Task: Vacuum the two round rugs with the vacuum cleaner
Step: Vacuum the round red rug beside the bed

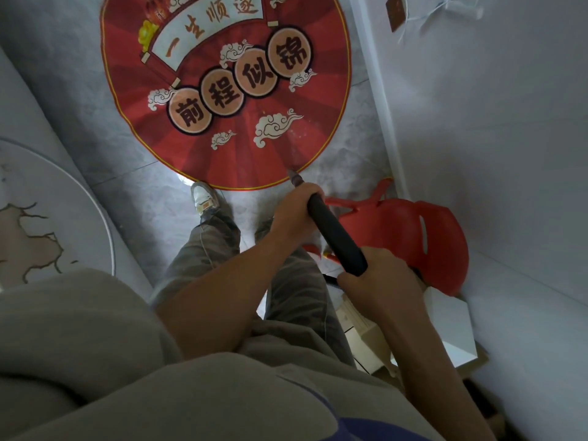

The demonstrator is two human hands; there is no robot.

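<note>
Gripping the black vacuum wand [334, 232] with both hands, the person stands over the near edge of the red round rug [241, 160]. The left hand [294, 210] is the forward one: its fingers are curled tightly round the tube just behind the nozzle tip [295, 178], with no gap between palm and tube. The right hand [381, 281] wraps the rear end of the wand, fingers closed round it, and a ribbed hose [331, 279] runs out just beneath that hand. The wand slopes down and forward from right hand to left, and its tip meets the rug right at the yellow border line, on the right part of the near rim.

That rug, printed with clouds and large characters, lies flat on the grey marbled floor [133, 186] and runs out of view at the top. One pale shoe [203, 197] stands on the floor just short of the rug's near edge. The second round rug [47, 192], pale with a tan crackle pattern, lies to the left, well apart from the nozzle, its near part hidden behind the person's sleeve.

Room is tight on the right: a red plastic chair [401, 227] sits just beside the wand and against the wall [493, 138], and a white box [451, 326] lies near the right forearm. Bare floor shows between the two rugs
</note>
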